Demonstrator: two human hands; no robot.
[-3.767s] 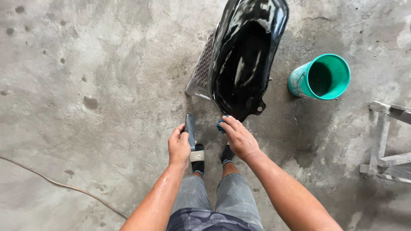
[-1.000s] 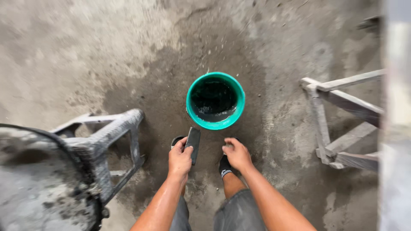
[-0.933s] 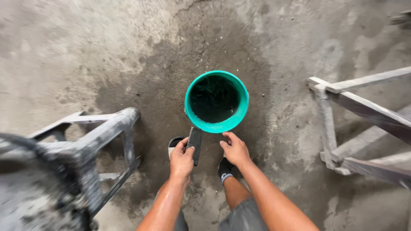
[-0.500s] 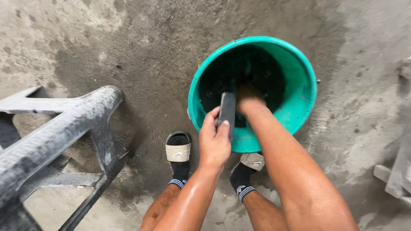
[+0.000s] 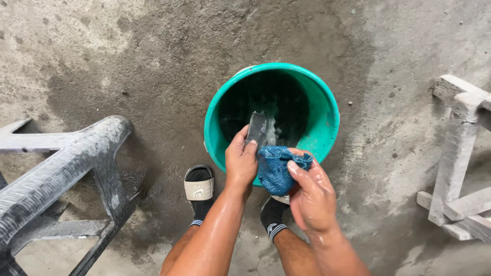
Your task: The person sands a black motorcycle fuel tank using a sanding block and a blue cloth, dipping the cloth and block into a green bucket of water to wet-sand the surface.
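Left hand (image 5: 241,162) grips my dark flat block (image 5: 257,129), right hand (image 5: 312,191) clutches wet blue rag (image 5: 276,168) over green bucket's (image 5: 327,110) near rim.

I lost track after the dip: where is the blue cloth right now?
In the head view, the blue cloth is bunched in the right hand, just over the near rim of the green bucket, touching the left hand.

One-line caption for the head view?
Left hand holds a dark flat pad, right hand a wet blue cloth, over a green bucket.
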